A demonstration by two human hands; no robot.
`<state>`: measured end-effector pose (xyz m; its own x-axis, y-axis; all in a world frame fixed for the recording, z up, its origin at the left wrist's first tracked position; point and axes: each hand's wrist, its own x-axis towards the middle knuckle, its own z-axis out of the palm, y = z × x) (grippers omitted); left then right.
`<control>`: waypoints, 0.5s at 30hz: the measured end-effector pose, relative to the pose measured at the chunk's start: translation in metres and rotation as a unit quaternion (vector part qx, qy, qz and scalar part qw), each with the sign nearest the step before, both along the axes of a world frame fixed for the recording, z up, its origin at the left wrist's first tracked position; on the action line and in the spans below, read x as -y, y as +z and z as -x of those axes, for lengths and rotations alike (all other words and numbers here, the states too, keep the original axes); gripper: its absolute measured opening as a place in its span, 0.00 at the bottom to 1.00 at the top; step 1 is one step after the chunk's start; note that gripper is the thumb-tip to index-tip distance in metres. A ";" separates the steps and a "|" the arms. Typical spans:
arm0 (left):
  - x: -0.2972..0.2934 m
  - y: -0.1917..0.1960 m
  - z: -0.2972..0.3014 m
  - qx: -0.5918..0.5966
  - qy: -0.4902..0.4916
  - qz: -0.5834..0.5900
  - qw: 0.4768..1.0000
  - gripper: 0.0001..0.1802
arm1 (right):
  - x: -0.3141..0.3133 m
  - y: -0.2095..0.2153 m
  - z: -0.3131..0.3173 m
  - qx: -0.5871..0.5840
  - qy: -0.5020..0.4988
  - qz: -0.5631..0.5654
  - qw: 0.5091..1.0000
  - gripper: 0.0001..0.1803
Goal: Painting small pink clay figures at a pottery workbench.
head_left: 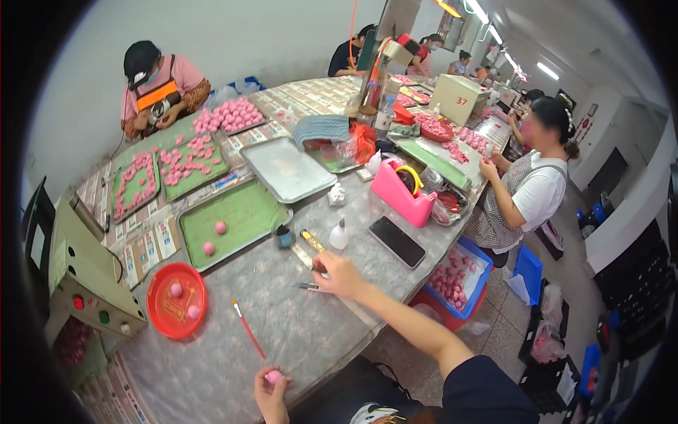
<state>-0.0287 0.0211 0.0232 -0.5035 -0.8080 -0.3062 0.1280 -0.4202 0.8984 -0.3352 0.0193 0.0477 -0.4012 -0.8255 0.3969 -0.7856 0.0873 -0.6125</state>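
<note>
A small pink ball is pinched in the fingers of my left hand, low at the table's near edge. My right hand reaches out over the table with curled fingers around a small dark thing I cannot make out. Just beyond those fingers lies a yellow-and-black patterned tool, and beside them a thin pointed metal tool. A red-handled brush rests between my hands. To the left, a red plastic dish holds two more pink balls.
A green-lined tray holds two balls; a bare metal tray overlaps it. Nearby are a white squeeze bottle, a phone, a pink tape dispenser and a machine box. Co-workers sit across and to the right.
</note>
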 end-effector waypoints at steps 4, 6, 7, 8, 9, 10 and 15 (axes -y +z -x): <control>-0.001 0.012 0.004 0.060 -0.021 0.023 0.998 0.16 | -0.020 0.000 -0.043 0.139 0.003 0.060 0.989 0.12; -0.002 0.010 0.006 0.041 -0.008 0.026 0.999 0.15 | -0.032 0.001 -0.068 0.234 0.077 0.020 0.969 0.12; -0.003 0.010 0.005 0.028 0.006 0.026 0.999 0.15 | -0.037 -0.003 -0.080 0.234 0.075 0.022 0.969 0.12; -0.003 0.012 0.005 0.029 0.004 0.026 0.999 0.15 | -0.040 -0.010 -0.093 0.275 0.073 0.021 0.959 0.11; -0.002 0.016 0.006 0.056 -0.006 0.042 0.997 0.15 | -0.042 -0.014 -0.102 0.315 0.071 0.021 0.946 0.11; -0.002 0.019 0.007 0.084 -0.014 0.058 0.995 0.15 | -0.044 -0.013 -0.109 0.315 0.071 0.022 0.946 0.11; -0.001 0.009 0.010 0.082 0.000 0.087 0.993 0.15 | -0.046 -0.026 -0.141 0.581 0.056 0.026 0.812 0.11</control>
